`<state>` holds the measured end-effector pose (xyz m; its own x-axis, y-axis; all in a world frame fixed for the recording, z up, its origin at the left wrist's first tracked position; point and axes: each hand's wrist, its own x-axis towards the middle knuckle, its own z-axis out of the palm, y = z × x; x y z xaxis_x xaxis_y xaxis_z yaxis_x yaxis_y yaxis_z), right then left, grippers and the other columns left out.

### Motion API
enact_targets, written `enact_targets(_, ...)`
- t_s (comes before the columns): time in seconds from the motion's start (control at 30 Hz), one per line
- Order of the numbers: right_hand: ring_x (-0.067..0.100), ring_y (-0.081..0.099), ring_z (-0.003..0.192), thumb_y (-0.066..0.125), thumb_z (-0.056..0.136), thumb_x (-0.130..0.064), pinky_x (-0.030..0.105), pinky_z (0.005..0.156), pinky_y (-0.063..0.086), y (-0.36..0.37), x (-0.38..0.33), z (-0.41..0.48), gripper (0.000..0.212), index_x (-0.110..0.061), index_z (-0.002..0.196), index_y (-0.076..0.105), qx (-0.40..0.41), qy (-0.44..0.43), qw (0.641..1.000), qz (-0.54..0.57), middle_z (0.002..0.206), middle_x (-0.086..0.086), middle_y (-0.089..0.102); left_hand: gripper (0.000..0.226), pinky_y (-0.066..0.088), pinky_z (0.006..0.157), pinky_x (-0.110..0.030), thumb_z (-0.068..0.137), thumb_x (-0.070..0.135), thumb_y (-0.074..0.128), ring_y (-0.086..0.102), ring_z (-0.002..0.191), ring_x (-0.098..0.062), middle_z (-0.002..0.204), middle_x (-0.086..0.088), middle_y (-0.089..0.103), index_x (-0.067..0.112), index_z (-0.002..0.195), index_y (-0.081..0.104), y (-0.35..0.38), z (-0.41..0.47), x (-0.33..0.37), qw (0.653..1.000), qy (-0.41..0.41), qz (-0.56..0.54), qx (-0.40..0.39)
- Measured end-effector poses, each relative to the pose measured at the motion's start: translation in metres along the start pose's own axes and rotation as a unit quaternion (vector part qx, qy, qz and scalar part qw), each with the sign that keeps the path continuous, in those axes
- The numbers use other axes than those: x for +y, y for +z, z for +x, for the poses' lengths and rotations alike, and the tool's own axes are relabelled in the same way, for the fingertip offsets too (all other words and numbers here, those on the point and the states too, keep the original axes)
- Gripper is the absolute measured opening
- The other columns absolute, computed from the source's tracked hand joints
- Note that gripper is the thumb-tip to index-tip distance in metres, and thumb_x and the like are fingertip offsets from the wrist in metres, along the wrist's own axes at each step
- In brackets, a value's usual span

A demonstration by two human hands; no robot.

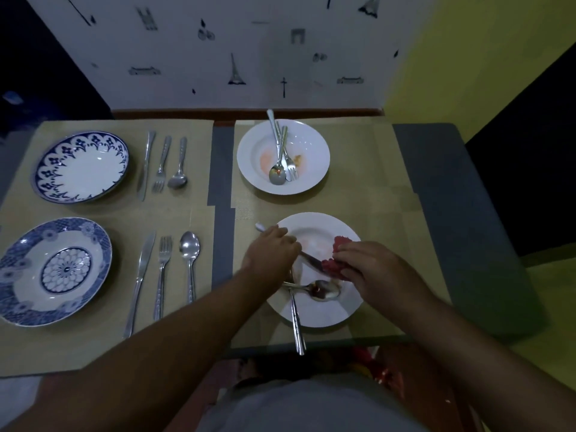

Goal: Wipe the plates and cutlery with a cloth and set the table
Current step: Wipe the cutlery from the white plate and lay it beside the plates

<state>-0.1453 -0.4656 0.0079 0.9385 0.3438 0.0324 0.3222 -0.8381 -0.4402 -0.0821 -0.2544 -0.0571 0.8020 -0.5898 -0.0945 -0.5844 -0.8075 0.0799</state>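
My left hand (pixel 270 254) grips a table knife (pixel 311 260) by its handle above the near white plate (pixel 324 313). My right hand (pixel 371 269) holds a red cloth (pixel 338 258) pinched around the knife's blade. A spoon (pixel 324 289) and a fork (pixel 296 322) lie on that plate, the fork's handle sticking out over the table edge. The far white plate (pixel 314 145) has food smears and carries a spoon, a fork and a knife (pixel 280 151).
On the left mats stand two blue-patterned plates (pixel 81 165) (pixel 56 271). Each has a knife (pixel 146 165) (pixel 140 280), fork (pixel 161 163) (pixel 162 275) and spoon (pixel 179 163) (pixel 190 263) laid out to its right. A wall runs along the table's far edge.
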Motion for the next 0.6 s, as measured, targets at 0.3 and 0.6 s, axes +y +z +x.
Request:
enact_targets(0.3, 0.019, 0.064, 0.102, 0.079, 0.076, -0.006, 0.032, 0.09, 0.051, -0.004, 0.018, 0.001, 0.028, -0.014, 0.102, 0.074, -0.009, -0.046, 0.999, 0.006, 0.108, 0.002, 0.072, 0.028, 0.05, 0.101, -0.038, 0.082, 0.021, 0.079, 0.067, 0.1, -0.017, 0.106, 0.003, 0.077, 0.023, 0.11, 0.076, 0.002, 0.014, -0.004, 0.997, -0.006, 0.048, -0.056)
enact_targets(0.6, 0.014, 0.06, 0.106, 0.075, 0.081, -0.009, 0.026, 0.093, 0.047, 0.001, 0.024, 0.005, 0.027, -0.019, 0.106, 0.073, -0.008, -0.046, 0.999, 0.028, 0.111, -0.004, 0.07, 0.018, 0.053, 0.092, -0.038, 0.085, 0.018, 0.075, 0.07, 0.087, -0.024, 0.094, -0.005, 0.077, 0.015, 0.102, 0.076, -0.006, 0.006, -0.009, 0.999, -0.01, 0.022, -0.042)
